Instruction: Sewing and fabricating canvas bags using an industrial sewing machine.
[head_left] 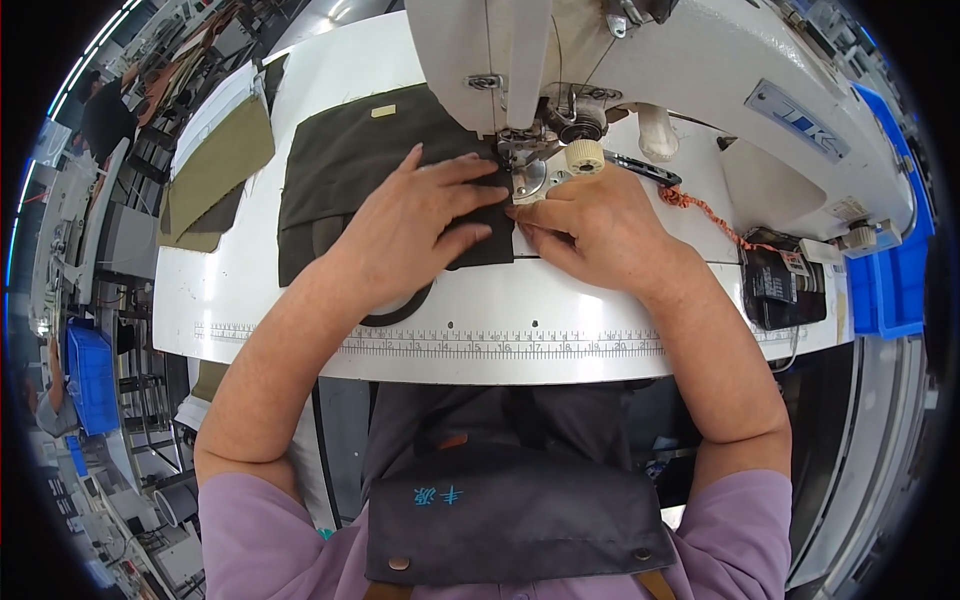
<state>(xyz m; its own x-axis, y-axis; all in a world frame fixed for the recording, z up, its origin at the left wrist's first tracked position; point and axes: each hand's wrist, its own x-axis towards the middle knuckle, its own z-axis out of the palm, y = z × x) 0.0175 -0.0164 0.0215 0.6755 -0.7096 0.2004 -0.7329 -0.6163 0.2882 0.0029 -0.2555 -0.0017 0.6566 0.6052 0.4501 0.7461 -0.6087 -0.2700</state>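
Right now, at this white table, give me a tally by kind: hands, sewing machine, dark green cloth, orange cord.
Hands: 2 (left hand, right hand)
Sewing machine: 1
Dark green cloth: 1 visible piece
Orange cord: 1
Total: 5

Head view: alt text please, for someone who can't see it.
A person's left hand spreads over dark green fabric and the right hand is at its right edge, beside the foot of a white sewing machine. Olive fabric pieces lie leftward on the white table.
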